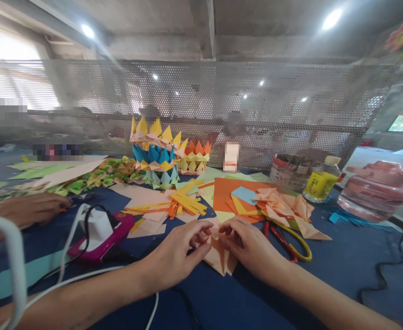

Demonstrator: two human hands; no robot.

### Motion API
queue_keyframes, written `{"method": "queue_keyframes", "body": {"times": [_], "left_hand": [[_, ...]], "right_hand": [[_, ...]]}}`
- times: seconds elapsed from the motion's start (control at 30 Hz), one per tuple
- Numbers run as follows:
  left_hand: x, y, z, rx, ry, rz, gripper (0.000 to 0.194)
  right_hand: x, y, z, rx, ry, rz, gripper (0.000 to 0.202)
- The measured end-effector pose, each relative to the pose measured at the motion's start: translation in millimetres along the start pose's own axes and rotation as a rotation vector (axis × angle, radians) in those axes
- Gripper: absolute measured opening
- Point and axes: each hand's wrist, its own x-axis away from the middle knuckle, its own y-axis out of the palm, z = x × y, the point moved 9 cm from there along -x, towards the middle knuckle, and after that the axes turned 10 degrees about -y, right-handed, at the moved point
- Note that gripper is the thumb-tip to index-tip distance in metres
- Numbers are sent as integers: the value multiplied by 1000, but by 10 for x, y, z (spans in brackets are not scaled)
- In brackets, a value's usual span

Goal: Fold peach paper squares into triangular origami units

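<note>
Between my two hands is a piece of folded peach paper [218, 257], low over the blue table. My left hand [184, 245] pinches its left side with thumb and curled fingers. On the opposite side my right hand [246, 240] grips the paper the same way, fingertips close to the left ones. Parts of the paper are hidden behind the fingers. Just right of my right hand lie scissors with red and yellow handles [299, 250]. A heap of folded peach paper pieces [284, 206] sits beyond them, beside an orange sheet [222, 195].
Yellow and orange paper strips [187, 204] lie ahead. Folded-paper crowns [156, 153] stand behind. At left are a purple power strip [119, 233], white cable and another person's hand [40, 208]. A yellow-labelled bottle [320, 183] and pink jug [375, 192] stand at right.
</note>
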Motion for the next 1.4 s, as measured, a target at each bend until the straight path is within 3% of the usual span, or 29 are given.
{"method": "queue_keyframes", "body": {"times": [0.13,0.23,0.37,0.53,0.67,0.8,0.93,1.2,1.4], "left_hand": [[4,-19,8,16,-5,-2,32],[-6,-46,-37,55,-45,8,36],[-37,-6,-106,209,-127,-50,46],[-62,-5,-52,218,-136,-53,23],[-33,-123,35,110,-67,46,15],[69,-240,251,-7,186,157,14],[141,-213,368,-150,362,187,18],[101,36,225,-361,346,96,20],[78,50,165,-338,288,59,18]], "right_hand": [[-44,27,-44,48,-46,2,15],[-46,-24,-61,-20,-14,39,7],[-12,-47,-127,-114,17,22,19],[27,-136,-245,-118,-61,111,14],[47,-169,-236,-166,-82,163,22],[52,-240,-363,-102,-228,180,16],[51,-297,-483,-25,-350,173,10],[47,-107,-295,70,-291,18,13],[44,-50,-222,43,-242,-59,13]]}}
